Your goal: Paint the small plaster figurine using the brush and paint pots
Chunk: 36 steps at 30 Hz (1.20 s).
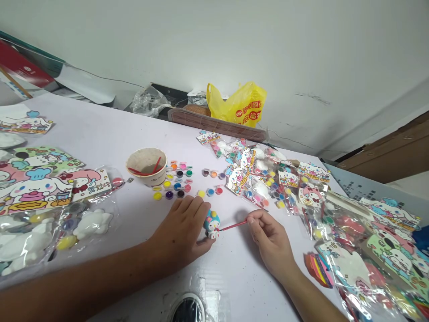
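There is one figurine (212,222), one held brush (234,225), one cup (154,180) holding two red sticks (157,165).

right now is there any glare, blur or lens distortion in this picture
Head view: glints on the clear packet at left; soft shadow beside the right hand; wide-angle stretching towards the edges; no obvious motion blur on the paintbrush; the figurine too small for fine detail.

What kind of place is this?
Probably somewhere for crafts: there are little paint pots, a thin red paintbrush in the right hand, and bagged white figures on the table.
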Motion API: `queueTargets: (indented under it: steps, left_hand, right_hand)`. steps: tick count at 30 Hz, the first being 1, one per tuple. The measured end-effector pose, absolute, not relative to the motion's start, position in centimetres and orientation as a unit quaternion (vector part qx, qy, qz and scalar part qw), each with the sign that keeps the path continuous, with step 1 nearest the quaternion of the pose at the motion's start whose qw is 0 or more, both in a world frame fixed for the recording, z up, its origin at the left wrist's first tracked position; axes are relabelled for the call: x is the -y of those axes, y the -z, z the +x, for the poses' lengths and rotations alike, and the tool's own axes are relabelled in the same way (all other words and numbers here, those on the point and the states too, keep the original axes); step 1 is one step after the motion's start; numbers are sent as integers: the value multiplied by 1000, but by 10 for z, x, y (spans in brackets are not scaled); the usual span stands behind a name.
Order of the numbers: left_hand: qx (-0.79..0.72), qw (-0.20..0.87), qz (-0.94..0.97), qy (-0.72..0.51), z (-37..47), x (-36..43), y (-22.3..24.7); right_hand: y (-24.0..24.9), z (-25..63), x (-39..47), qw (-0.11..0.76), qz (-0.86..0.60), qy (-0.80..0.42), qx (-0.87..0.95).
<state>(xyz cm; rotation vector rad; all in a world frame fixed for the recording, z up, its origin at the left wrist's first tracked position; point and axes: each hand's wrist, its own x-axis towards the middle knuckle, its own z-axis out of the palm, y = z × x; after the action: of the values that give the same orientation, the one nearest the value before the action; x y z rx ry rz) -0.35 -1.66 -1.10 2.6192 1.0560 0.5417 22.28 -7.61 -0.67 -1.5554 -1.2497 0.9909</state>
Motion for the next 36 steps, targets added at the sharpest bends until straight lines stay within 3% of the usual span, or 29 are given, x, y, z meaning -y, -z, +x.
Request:
queueTargets:
  steps: [36]
  left_hand:
    - [-358,117,906,-193,-3,17,10]
  right_hand:
    - [9,223,76,445,-628,-382,511]
